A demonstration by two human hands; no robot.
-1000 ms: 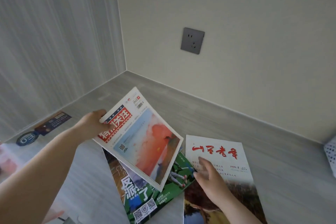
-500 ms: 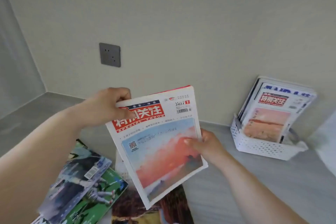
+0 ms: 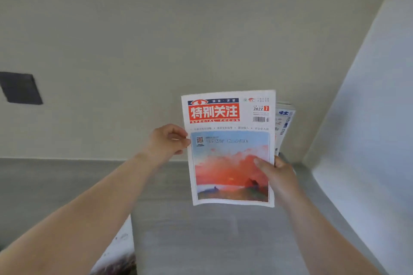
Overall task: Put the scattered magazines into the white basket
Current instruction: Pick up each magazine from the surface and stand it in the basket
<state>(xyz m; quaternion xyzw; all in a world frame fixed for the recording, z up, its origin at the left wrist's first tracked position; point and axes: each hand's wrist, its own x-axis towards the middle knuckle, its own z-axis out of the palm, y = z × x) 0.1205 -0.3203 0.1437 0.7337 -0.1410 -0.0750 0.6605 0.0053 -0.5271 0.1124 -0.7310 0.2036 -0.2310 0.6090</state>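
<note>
I hold a white magazine [image 3: 230, 152] with a red title block and a red sunset picture upright in the air, cover facing me. My left hand [image 3: 166, 142] pinches its left edge and my right hand [image 3: 276, 174] grips its lower right side. Behind its right edge, other magazines [image 3: 285, 123] stand against the wall. The held magazine hides the white basket. The corner of another magazine [image 3: 120, 250] lies on the grey surface at the bottom left.
A dark wall socket [image 3: 20, 88] sits on the beige wall at the left. A white side wall [image 3: 368, 118] closes the right. The grey surface [image 3: 212, 241] runs below the held magazine.
The view has swung right. Both hands have carried the magazine right and up, straightening it upright in front of the basket, which it now covers. The scattered magazines have mostly left the view.
</note>
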